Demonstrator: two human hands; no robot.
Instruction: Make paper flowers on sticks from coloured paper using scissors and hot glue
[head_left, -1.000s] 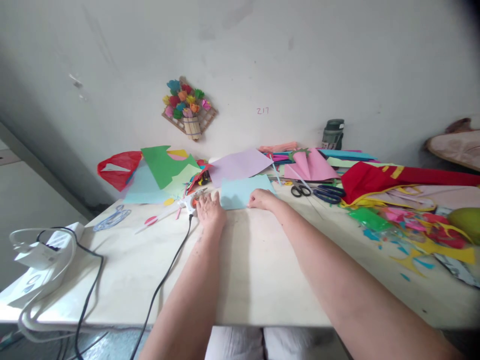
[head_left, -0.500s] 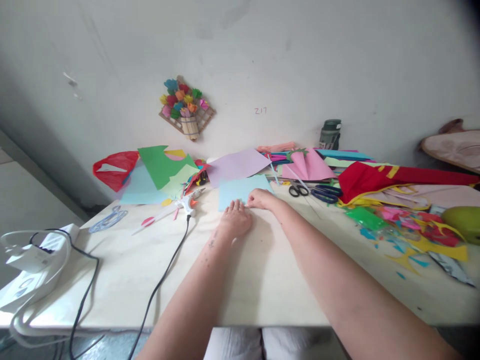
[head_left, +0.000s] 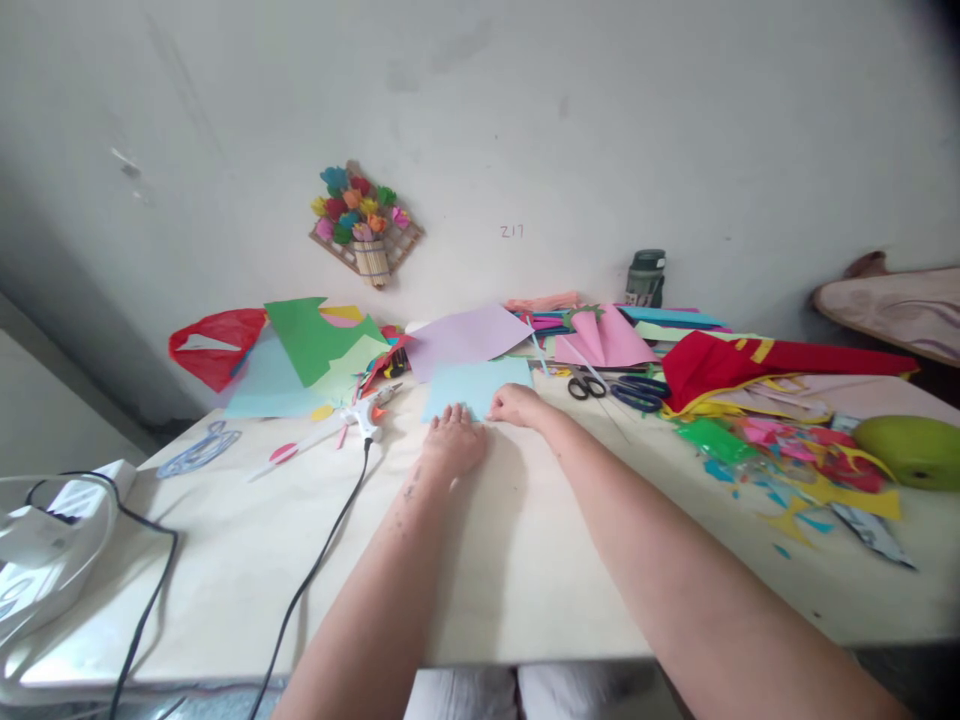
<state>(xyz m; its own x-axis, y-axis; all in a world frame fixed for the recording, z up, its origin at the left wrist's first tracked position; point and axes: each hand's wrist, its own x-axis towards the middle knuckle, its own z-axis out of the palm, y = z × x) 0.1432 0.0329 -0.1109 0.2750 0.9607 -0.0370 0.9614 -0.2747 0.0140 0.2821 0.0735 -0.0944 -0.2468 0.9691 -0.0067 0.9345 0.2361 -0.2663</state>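
A light blue sheet of paper lies on the table in front of me, with a lilac sheet behind it. My left hand rests flat on the near edge of the blue sheet, its fingers extended. Close to its right, my right hand has its fingers pinched together at the sheet's near right edge. Whatever is between those fingertips is too small to make out.
A white glue gun with a black cable lies left of my hands. Black scissors and blue scissors are on the right, near paper scraps. A power strip sits far left.
The whole view has shifted slightly, moving the table items left in the picture. My right hand has drawn a little apart from my left hand, still pinched at the sheet's edge.
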